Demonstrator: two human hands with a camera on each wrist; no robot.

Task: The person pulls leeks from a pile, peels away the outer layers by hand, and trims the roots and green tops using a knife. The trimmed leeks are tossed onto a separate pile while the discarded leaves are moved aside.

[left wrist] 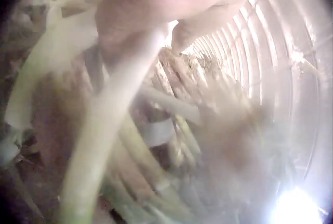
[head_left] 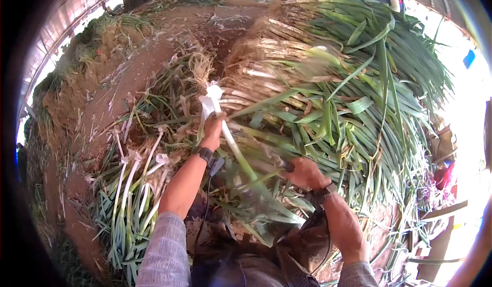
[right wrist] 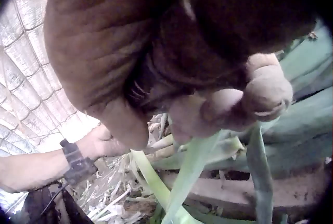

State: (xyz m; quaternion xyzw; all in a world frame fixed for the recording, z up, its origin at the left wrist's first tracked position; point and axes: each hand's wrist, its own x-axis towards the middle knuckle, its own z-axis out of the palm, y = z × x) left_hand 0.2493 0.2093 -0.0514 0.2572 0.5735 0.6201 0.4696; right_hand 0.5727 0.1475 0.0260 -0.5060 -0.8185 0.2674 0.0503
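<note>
My left hand (head_left: 213, 128) grips a leek (head_left: 233, 146) just below its white root end, fingers wrapped round the stalk. The leek slants down to the right, its green top blurred over my lap. Loose white outer skin (head_left: 209, 102) hangs by the upper end; in the left wrist view, the pale stalk (left wrist: 106, 125) runs down from the hand. My right hand (head_left: 307, 174) is beside the leek's green part, its fingers curled on a strip of green leaf (right wrist: 195, 169) that comes out below the fingertips in the right wrist view.
A large pile of untrimmed leeks (head_left: 307, 82), roots to the left, lies ahead and to the right. Several peeled leeks (head_left: 133, 184) with white stalks lie at my left on leaf scraps. Bare soil (head_left: 138, 56) stretches beyond, with another leek heap (head_left: 66, 87) along the far left.
</note>
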